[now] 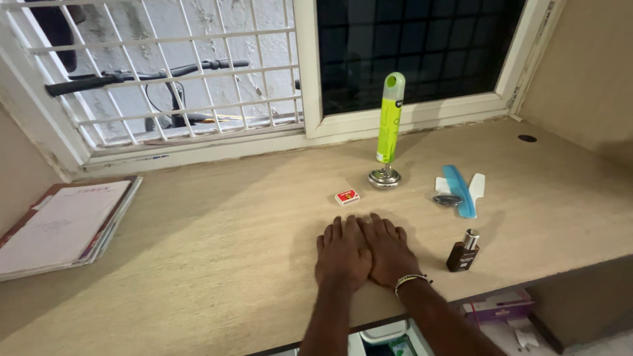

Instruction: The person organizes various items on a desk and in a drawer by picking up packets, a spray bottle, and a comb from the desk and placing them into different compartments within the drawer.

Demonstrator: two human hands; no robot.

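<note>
My left hand (341,254) and my right hand (388,249) lie flat, palms down and side by side, on a light wooden counter (217,244). Both hold nothing, and a thin bracelet circles my right wrist. A small red matchbox (347,196) sits just beyond my fingertips. Farther back stands a tall green tube (390,118) beside a small round metal stand (384,177). To the right of my right hand is a small dark brown bottle (463,252) with a silver cap.
A blue comb (459,190) lies over white bits and a dark small object at right. A stack of papers and folders (62,224) rests at the counter's left end. A barred window (178,72) runs behind, with bicycle handlebars outside. Shelves with boxes (498,306) show below the counter.
</note>
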